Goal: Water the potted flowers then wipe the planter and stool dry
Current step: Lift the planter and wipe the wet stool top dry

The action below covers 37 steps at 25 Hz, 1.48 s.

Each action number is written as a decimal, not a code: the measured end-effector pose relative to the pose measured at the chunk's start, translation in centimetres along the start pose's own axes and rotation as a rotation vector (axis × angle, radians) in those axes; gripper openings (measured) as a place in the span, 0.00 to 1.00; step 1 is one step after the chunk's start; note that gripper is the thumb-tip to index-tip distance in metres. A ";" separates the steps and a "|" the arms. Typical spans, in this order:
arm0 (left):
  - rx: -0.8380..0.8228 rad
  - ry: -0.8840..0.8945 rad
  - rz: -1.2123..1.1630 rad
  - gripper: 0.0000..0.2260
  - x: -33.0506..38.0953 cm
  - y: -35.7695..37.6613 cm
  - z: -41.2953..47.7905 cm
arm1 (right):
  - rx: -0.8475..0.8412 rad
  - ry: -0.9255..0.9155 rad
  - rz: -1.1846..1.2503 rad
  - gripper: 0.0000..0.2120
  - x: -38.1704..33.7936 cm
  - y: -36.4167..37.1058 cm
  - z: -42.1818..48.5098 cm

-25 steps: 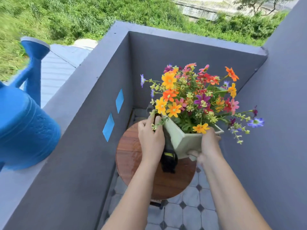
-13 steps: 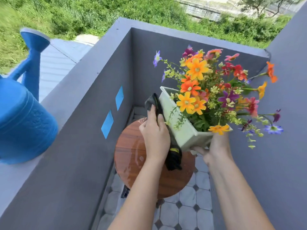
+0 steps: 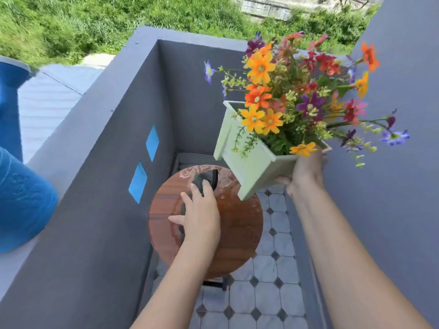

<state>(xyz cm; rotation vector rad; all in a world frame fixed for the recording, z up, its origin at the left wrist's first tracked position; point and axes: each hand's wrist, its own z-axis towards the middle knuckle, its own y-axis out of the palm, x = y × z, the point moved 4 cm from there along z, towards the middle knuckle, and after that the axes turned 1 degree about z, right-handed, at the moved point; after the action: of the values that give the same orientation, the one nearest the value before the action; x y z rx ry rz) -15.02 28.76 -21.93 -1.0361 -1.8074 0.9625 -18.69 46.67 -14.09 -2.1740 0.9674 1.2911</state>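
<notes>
A pale green square planter (image 3: 251,167) full of orange, red and purple flowers (image 3: 297,91) hangs tilted in the air, up and right of the stool. My right hand (image 3: 306,172) grips its lower right corner from beneath. The round wooden stool (image 3: 240,229) stands below, its top wet and shiny. My left hand (image 3: 199,217) presses a dark cloth (image 3: 205,180) flat on the stool top, left of centre. The cloth's far end sticks out past my fingers.
A blue watering can (image 3: 21,186) stands on the grey parapet ledge (image 3: 71,143) at left. Grey walls (image 3: 392,186) close in on the left, back and right. Blue tape patches (image 3: 139,181) mark the left wall. Tiled floor (image 3: 268,300) lies below the stool.
My right hand has lifted the planter higher and to the right, off the stool. My left hand has left the planter's side and brought the cloth down onto the stool top.
</notes>
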 end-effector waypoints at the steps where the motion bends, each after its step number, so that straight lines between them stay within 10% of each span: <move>1: -0.018 0.037 0.071 0.30 0.5 0.8 -0.5 | 0.023 -0.017 -0.012 0.20 -0.1 0.0 0.2; 7: -0.220 0.326 0.255 0.28 -0.7 10.7 -5.1 | 0.078 -0.038 -0.026 0.06 0.1 -0.7 1.5; 12: 0.029 0.715 0.092 0.21 -2.1 5.8 -0.6 | 0.051 -0.073 -0.040 0.14 -0.3 -1.1 3.2; 16: -0.053 1.118 0.445 0.25 -5.1 7.7 2.0 | 0.030 -0.094 -0.037 0.18 -0.6 -1.4 4.4; 28: -0.121 1.146 0.403 0.29 2.2 12.3 1.0 | 0.112 -0.094 -0.002 0.36 0.3 -2.9 6.8; 37: 0.009 0.844 0.318 0.32 5.3 11.0 6.0 | 0.142 -0.109 -0.032 0.40 -0.3 -2.9 7.9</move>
<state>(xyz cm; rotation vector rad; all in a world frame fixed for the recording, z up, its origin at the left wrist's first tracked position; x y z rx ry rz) -19.09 36.30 -32.43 -1.4684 -0.9574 0.5614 -21.15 53.94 -17.48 -1.9833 0.9472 1.2712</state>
